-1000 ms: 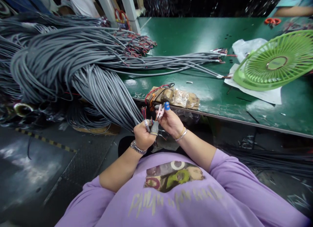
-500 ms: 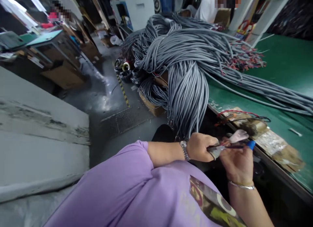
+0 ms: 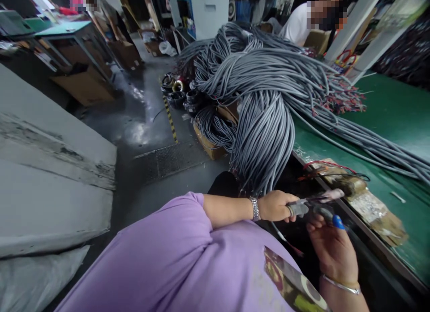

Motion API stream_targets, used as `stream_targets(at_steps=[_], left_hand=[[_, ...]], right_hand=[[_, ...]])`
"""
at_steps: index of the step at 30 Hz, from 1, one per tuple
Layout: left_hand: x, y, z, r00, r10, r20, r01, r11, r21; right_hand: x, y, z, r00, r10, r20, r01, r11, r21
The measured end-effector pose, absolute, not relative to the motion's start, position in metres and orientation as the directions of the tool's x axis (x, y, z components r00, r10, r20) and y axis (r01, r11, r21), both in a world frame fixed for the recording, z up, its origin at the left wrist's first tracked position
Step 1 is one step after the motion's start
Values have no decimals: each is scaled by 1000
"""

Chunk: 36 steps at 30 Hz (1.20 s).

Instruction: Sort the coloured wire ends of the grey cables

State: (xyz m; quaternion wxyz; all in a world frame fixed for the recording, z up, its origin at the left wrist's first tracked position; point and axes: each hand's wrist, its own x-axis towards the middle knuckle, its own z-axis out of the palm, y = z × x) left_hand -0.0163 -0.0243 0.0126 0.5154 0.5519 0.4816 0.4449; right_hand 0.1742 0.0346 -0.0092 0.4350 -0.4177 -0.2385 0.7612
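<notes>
While the left hand (image 3: 276, 205) pinches wires (image 3: 311, 198) near the clip (image 3: 332, 195), the right hand (image 3: 333, 247) has dropped lower, fingers curled; whether it grips anything, I cannot tell.

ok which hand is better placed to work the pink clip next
Probably the right hand: its blue-covered thumb is close to the pink clip, while the left hand appears occupied pinching wires. Whether the right holds anything is too blurred to tell.
</notes>
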Motion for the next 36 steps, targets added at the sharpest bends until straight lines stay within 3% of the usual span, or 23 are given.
stream_targets(at_steps=[4,11,19,26,32,36], left_hand=[[-21,-27,14,92,989,-118,-75,125,989],[-33,-30,20,-56,988,-144,-226,128,966],[-41,-34,23,-176,984,-29,-154,2,988],[-30,-42,17,-30,994,101,66,-99,993],[-19,-37,11,170,981,91,464,-161,871],[-14,-30,10,242,968,59,553,-187,812]], right_hand=[[174,26,-7,-211,873,-440,-450,-486,-749],[187,18,-10,-172,925,-339,-471,-380,-796],[207,18,-11,-123,944,-307,-543,-323,-775],[204,-1,10,-147,981,-126,-409,-176,-895],[180,-20,38,-489,872,41,-148,-36,-988],[169,-15,38,-435,894,106,-66,85,-994]])
